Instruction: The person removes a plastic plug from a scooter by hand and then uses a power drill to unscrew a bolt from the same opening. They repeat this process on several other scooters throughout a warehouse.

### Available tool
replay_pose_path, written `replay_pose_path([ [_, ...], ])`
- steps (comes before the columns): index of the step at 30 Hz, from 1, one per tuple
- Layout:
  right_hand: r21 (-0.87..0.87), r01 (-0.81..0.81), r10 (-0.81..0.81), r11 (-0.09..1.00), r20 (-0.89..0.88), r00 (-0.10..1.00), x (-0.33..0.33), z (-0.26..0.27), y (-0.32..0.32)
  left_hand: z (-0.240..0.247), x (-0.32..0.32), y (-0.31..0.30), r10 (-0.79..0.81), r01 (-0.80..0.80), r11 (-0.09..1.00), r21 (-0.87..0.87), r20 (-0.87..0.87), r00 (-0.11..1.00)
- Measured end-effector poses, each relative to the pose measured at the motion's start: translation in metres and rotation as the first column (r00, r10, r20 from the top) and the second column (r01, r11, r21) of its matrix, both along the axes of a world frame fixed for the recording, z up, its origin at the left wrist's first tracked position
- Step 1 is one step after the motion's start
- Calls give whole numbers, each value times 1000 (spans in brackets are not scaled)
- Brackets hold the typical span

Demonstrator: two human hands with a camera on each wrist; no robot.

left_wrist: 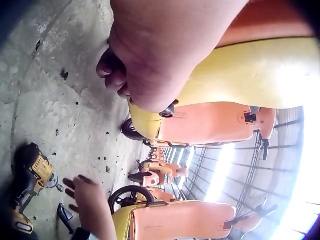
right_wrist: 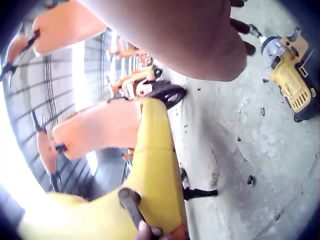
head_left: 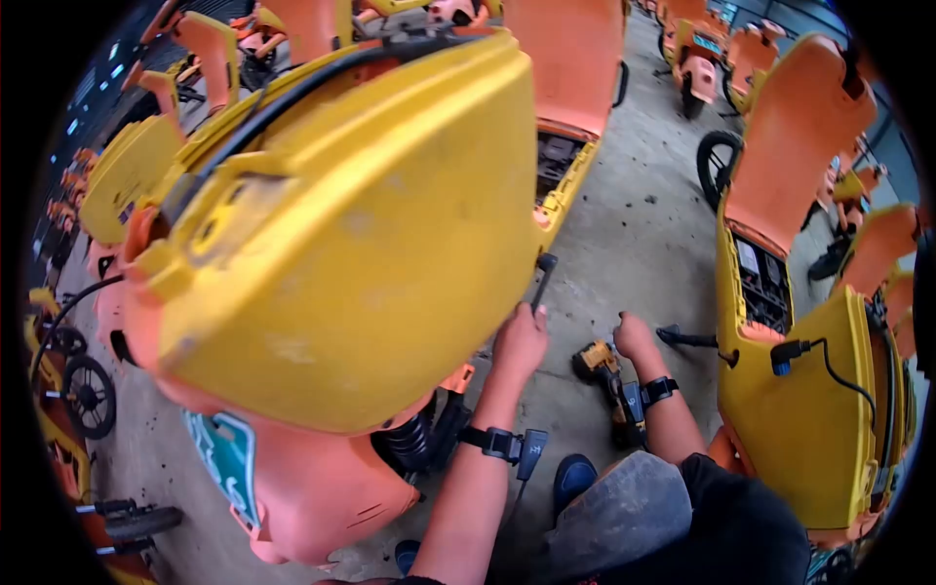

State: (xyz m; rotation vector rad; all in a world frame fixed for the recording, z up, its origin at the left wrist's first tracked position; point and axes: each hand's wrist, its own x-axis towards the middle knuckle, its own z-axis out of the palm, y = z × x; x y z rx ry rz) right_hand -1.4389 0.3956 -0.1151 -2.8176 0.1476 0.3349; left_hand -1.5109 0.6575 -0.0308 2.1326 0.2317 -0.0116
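Observation:
My left hand [head_left: 520,343] grips the lower end of a dark crank arm [head_left: 544,278] at the side of the large yellow and orange scooter [head_left: 390,214]. In the right wrist view, the crank arm's [right_wrist: 131,202] round end sits against a yellow body, with fingertips at its other end. The left wrist view shows curled left fingers [left_wrist: 114,80]. My right hand [head_left: 637,336] hangs over the floor, holding nothing, its fingers [left_wrist: 75,187] spread and loosely bent. Close to them is the bit end of a yellow and black cordless impact driver [right_wrist: 290,82].
A second yellow and orange scooter [head_left: 790,390] stands at the right, its black crank [head_left: 685,338] jutting out near my right hand. Further scooters [head_left: 697,63] line the concrete floor [head_left: 643,214]. A dark shoe [head_left: 575,480] is by the driver.

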Motion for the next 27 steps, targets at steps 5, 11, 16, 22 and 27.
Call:
replay_pose_path([
  [5,-60,-14,-10,998,-383,924,-63,-1,-4,-6,0,-2,29,-29,999,14,31,999],
  [11,63,113,-99,992,-192,976,-70,-48,0,-10,0,-1,-15,14,1000,18,69,998],
  [16,522,140,-142,841,-37,989,-72,17,4,-4,-1,-5,16,-16,1000,-10,56,998],
  [22,990,5,-110,144,11,994,-65,71,32,-7,0,-6,8,-8,1000,1,32,999],
  [27,954,6,69,-299,15,997,-72,88,66,-16,4,-5,18,-16,999,-34,44,999],
])
